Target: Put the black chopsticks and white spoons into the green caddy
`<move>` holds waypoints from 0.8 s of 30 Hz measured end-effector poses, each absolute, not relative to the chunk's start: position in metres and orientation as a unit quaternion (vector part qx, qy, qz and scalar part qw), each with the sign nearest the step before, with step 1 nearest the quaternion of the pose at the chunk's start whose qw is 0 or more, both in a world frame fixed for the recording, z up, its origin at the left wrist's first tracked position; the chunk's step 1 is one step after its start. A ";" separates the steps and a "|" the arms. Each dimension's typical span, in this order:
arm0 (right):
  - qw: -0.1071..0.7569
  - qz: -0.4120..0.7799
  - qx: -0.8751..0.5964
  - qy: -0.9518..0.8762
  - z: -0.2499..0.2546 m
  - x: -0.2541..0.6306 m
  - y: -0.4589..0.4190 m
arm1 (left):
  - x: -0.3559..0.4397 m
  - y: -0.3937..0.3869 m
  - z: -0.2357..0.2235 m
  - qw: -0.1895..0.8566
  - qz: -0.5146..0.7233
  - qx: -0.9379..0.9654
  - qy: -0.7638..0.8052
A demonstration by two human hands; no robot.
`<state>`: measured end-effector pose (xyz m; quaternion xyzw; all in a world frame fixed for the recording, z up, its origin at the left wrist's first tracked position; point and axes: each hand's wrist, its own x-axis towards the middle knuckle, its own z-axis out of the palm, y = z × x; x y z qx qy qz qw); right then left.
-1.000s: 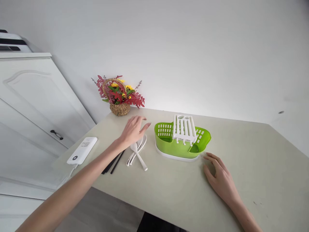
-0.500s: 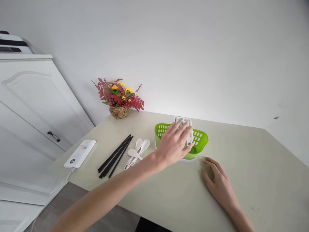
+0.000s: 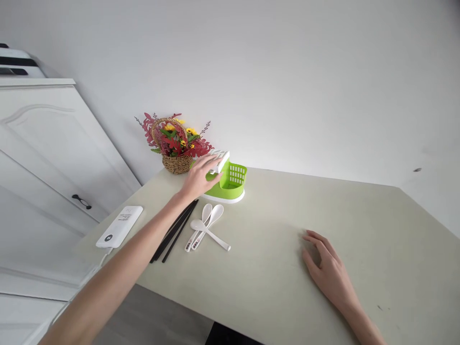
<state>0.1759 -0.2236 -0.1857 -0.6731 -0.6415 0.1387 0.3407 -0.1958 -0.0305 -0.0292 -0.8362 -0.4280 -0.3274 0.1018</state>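
A green slotted cutlery holder [image 3: 233, 180] with a white base and a white insert stands at the back of the beige table [image 3: 273, 268], next to the flower basket. My left hand [image 3: 200, 176] grips it at its white insert, fingers wrapped over the top. My right hand [image 3: 328, 273] lies flat on the table at the right, fingers spread, holding nothing. White spoons [image 3: 204, 229] lie in a small pile just in front of the holder. Black chopsticks [image 3: 176, 231] lie beside them, partly under my left forearm.
A woven basket of red and yellow flowers [image 3: 175, 143] stands at the table's back left corner against the wall. A white power bank [image 3: 120, 226] with a cable lies near the left edge. A white cabinet [image 3: 43, 158] stands to the left.
My left hand went from above the spoons to the green holder, took hold of it and carried it left and back, next to the flower basket. My right hand has stayed put.
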 end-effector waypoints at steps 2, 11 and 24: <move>0.341 0.140 -0.673 -0.641 -0.186 0.175 -0.224 | -0.211 -0.027 -0.027 0.094 -0.329 -0.839 -0.424; 0.344 0.141 -0.673 -0.639 -0.189 0.174 -0.222 | -0.207 -0.063 -0.023 0.127 -0.312 -0.814 -0.473; 0.328 0.148 -0.661 -0.659 -0.196 0.179 -0.223 | -0.137 -0.248 -0.109 -0.234 -0.246 -0.841 -0.422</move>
